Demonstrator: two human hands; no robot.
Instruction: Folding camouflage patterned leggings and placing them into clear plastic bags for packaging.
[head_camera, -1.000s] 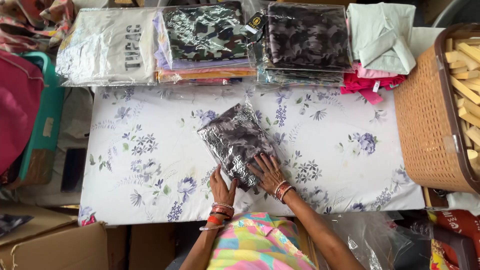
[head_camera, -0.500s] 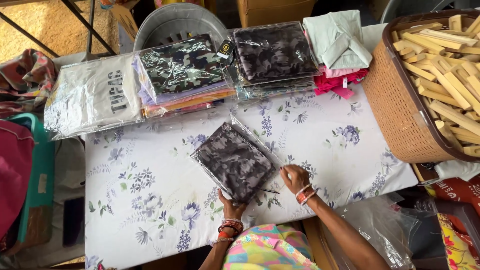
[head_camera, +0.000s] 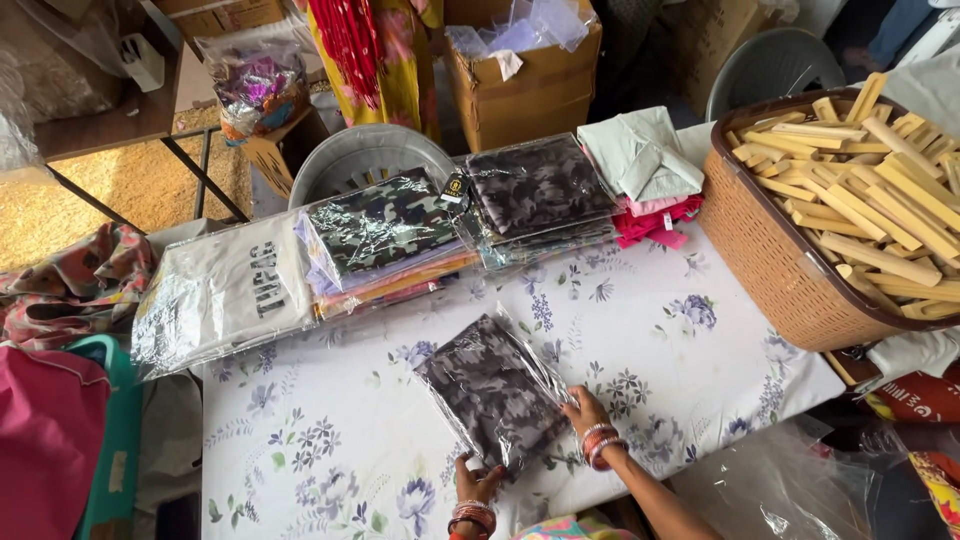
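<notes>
Bagged dark camo garment (head_camera: 497, 394) lies flat on floral tabletop (head_camera: 330, 440), already sleeved. Left hand (head_camera: 477, 484) fingers pinch its near edge; right hand (head_camera: 585, 412) fingers spread, pressing its right edge. Not yet on finished stacks (head_camera: 540, 195).

Both hands are low at the bottom edge of the view, close together and reaching forward from the body. The left hand (head_camera: 476, 482) comes up from below, wrist bent, fingers curled and thumb set against them in a pinch. A stack of red and gold bangles circles the left wrist, and little of that forearm shows. The right hand (head_camera: 585, 410) lies further forward and to the right, palm down, fingers spread a little and pressed flat. Bangles ring the right wrist too. The right forearm runs back bare toward the lower right, elbow out of view.
</notes>
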